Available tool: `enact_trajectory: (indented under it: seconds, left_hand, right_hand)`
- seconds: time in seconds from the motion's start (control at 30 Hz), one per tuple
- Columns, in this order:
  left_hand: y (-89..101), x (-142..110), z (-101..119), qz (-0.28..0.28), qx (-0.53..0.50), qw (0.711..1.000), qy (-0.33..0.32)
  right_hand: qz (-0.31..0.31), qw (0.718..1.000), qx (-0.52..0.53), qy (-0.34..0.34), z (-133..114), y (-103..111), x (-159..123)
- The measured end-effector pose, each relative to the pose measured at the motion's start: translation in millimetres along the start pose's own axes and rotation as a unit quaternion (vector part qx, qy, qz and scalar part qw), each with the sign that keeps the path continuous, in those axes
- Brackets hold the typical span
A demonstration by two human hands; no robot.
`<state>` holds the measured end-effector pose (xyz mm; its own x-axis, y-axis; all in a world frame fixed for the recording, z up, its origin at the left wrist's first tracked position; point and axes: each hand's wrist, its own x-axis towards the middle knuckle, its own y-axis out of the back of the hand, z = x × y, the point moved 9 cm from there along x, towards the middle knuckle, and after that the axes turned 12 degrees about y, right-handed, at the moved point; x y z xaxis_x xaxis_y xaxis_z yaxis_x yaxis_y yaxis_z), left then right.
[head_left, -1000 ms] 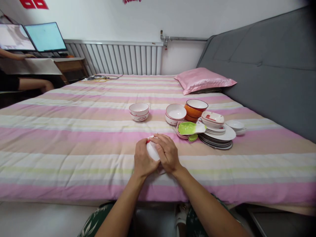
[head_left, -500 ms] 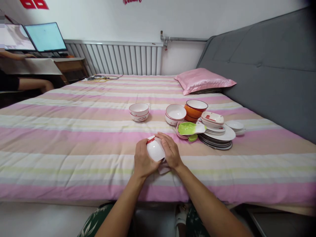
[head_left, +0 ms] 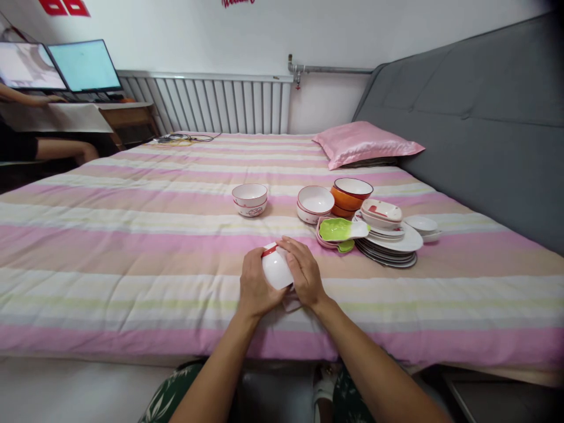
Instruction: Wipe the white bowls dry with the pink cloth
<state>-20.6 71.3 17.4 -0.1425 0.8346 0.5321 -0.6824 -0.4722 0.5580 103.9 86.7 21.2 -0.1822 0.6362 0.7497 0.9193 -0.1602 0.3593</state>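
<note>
A small white bowl [head_left: 277, 271] with a red band is held on its side just above the near part of the bed. My left hand [head_left: 254, 286] is closed around its left side, thumb underneath. Against the bowl's right side, my right hand [head_left: 305, 271] presses with curved fingers over a pale cloth [head_left: 291, 302], whose end hangs below the palm. Most of the cloth and the bowl's inside are hidden. Beyond my hands stand two stacked white bowls [head_left: 249, 200], and to their right another pair of white bowls [head_left: 315, 205] with red rims.
Orange bowls [head_left: 346, 200], green and pink leaf-shaped dishes [head_left: 339, 229], a pile of plates [head_left: 408, 238] and small white dishes [head_left: 420, 223] sit at the right on the striped bedspread [head_left: 132, 252]. Farther back lies a pink pillow [head_left: 368, 144]. A person sits at a desk [head_left: 57, 117], far left.
My right hand has slid right and down off the bowl's top, uncovering more of its white side and the cloth's end. My left hand keeps its hold.
</note>
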Motion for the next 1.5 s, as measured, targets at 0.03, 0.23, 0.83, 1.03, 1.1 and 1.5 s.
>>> enact_trajectory:
  seconds: [0.03, 0.23, 0.83, 1.03, 1.1, 1.5]
  left_hand:
    - [0.3, 0.1, -0.7, 0.000, 0.000, 1.000, 0.002]
    - [1.9, 0.8, -2.1, -0.004, -0.007, 1.000, 0.011]
    - [-0.1, -0.3, -13.0, 0.000, -0.055, 0.998, -0.008]
    - [0.7, 0.2, -7.2, 0.010, -0.055, 0.998, -0.004]
    - [0.0, 1.6, -5.1, 0.000, -0.065, 0.998, -0.004]
    - [-16.8, 14.2, -24.7, -0.169, -0.066, 0.983, -0.001]
  right_hand:
    - [-0.005, 1.000, -0.011, 0.006, -2.5, -0.8, -0.3]
    - [-0.027, 0.996, -0.069, 0.045, -18.0, -6.1, -1.0]
    - [-0.056, 0.973, -0.184, 0.127, -53.9, -22.6, -6.5]
    - [-0.042, 0.978, -0.175, 0.101, -44.5, -19.3, -6.7]
    - [-0.037, 0.981, -0.171, 0.090, -41.2, -17.6, -6.2]
    - [0.004, 0.995, -0.098, 0.034, -4.6, 5.1, 4.1]
